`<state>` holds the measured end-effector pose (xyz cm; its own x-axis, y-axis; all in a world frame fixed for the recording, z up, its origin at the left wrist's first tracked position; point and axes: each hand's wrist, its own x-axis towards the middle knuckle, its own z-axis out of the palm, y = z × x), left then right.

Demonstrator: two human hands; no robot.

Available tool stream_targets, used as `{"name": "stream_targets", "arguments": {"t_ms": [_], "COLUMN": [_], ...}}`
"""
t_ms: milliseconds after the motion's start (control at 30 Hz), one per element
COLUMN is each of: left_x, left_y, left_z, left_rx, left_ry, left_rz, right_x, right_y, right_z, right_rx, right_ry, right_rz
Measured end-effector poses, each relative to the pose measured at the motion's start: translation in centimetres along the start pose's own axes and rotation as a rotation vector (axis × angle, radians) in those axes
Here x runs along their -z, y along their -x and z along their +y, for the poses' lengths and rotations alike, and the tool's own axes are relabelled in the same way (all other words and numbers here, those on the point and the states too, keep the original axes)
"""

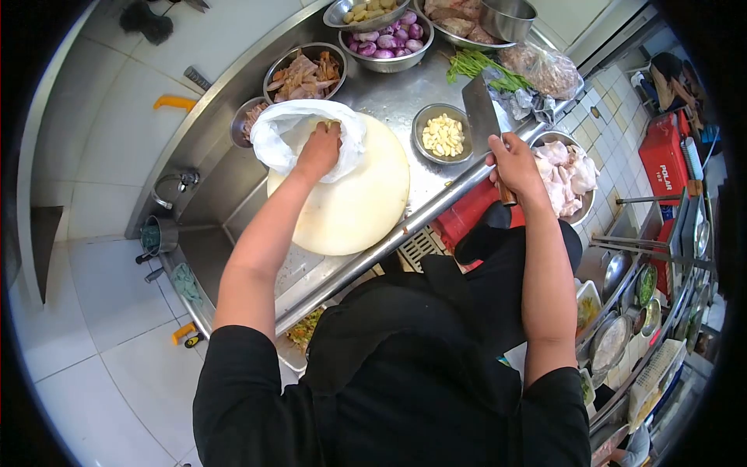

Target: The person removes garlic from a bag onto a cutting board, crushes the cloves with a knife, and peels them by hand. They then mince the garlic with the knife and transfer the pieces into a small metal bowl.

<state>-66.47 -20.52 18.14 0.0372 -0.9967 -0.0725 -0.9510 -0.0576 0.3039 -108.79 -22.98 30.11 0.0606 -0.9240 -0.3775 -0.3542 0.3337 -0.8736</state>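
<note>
My left hand (320, 151) reaches into the mouth of a white plastic bag (272, 123), its fingers curled closed near the far rim. What they hold is hidden. The bag rests on the left part of a round, pale cutting board (366, 210). In my right hand (515, 165) is the wooden handle of a cleaver (482, 109), held out over the counter's front edge with the broad blade pointing away from me. Between my hands, a metal bowl of peeled garlic cloves (443, 135) stands on the steel counter.
Bowls of purple shallots (389, 40), cut meat (305, 75) and potato-like pieces (367, 11) line the back. Green herbs (486, 68) lie beside a bag of minced meat (543, 68). Raw chicken (564, 175) fills a bowl at right. A sink with a tap (175, 187) is at left.
</note>
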Motion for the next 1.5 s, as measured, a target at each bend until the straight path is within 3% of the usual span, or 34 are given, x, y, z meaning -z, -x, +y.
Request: {"name": "stream_targets", "arguments": {"t_ms": [133, 233, 333, 467, 567, 667, 733, 800, 900, 1000, 1233, 1333, 1400, 1500], "left_x": [1.6, 1.7, 2.4, 7.3, 10.0, 8.3, 4.1, -2.1, -3.2, -2.2, -2.7, -1.6, -0.6, 0.5], "left_y": [-1.4, -2.5, -3.4, -1.4, 2.8, 7.9, 11.0, 12.8, 13.9, 14.3, 16.5, 17.4, 18.3, 22.4], "left_z": [-1.3, -2.7, -4.3, -3.7, -1.9, 0.1, 1.0, -0.6, -0.1, 0.1, -1.1, -0.8, -2.3, -2.9], "left_rx": [-0.016, -0.050, 0.019, 0.182, 0.281, 0.277, 0.253, 0.048, 0.044, 0.009, -0.173, -0.186, -0.176, -0.163], "left_ry": [-0.068, 0.021, 0.309, 0.614, 0.956, 0.987, 0.755, 0.326, 0.231, 0.160, 0.378, 0.307, 0.466, 0.325], "left_rz": [-0.225, -0.235, 0.007, 0.167, 0.245, 0.151, 0.034, 0.119, 0.084, 0.114, 0.085, 0.222, 0.323, 0.195], "right_x": [0.2, 0.1, 0.0, -0.1, -0.1, -0.1, -0.1, -0.1, -0.6, -0.9, -1.2, -1.2, -0.7, -1.3], "right_y": [0.1, 0.3, 0.4, 0.8, 0.7, 0.8, 0.7, 0.3, -0.3, -0.4, 0.6, 2.1, 2.9, 5.7], "right_z": [-0.1, -0.3, -0.5, -0.7, -0.7, -0.9, -1.0, -0.7, -0.3, -0.1, 0.4, 1.1, 2.0, 2.3], "right_rx": [0.009, 0.016, 0.009, 0.007, 0.012, 0.008, 0.003, 0.007, 0.020, 0.030, -0.011, -0.006, 0.023, 0.017], "right_ry": [0.003, -0.008, -0.011, -0.001, -0.001, 0.017, 0.030, 0.029, 0.047, 0.074, 0.069, 0.060, 0.082, 0.091], "right_rz": [0.004, 0.007, 0.012, 0.001, -0.012, -0.010, -0.015, -0.029, -0.038, -0.035, -0.024, -0.017, -0.022, -0.025]}}
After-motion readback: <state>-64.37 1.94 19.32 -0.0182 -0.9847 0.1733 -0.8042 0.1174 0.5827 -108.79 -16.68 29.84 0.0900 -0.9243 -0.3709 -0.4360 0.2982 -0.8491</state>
